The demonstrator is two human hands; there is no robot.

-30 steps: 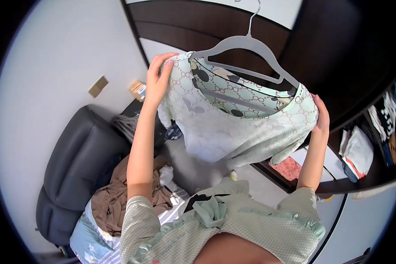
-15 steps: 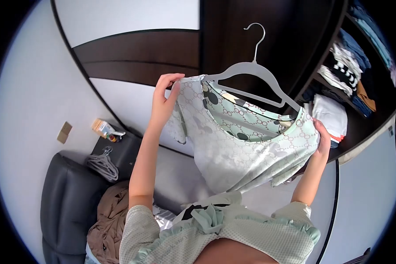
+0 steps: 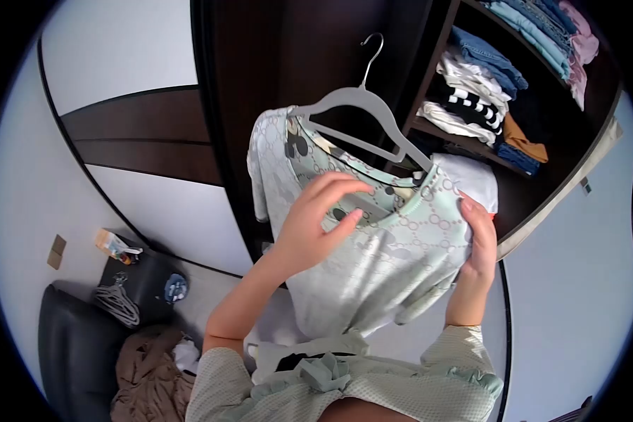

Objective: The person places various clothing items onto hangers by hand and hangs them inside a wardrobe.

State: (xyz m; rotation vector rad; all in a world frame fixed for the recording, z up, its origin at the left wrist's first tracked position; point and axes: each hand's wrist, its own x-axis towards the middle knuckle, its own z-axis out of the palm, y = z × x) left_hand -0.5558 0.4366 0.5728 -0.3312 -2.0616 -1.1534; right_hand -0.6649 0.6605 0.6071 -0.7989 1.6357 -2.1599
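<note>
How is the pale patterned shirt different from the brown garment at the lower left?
The shirt is pale with a printed pattern; the brown garment looks plain and darker. The shirt hangs fairly spread out on a grey hanger; the brown garment lies crumpled. The right hand holds the shirt by its side, while no hand touches the brown garment. Both are made of cloth.

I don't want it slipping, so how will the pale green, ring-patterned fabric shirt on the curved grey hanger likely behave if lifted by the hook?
The shirt will probably hang floppy, since its cloth droops in soft folds. It seems light, as the fabric looks thin. The wide neckline might let a shoulder slip off the hanger.
</note>
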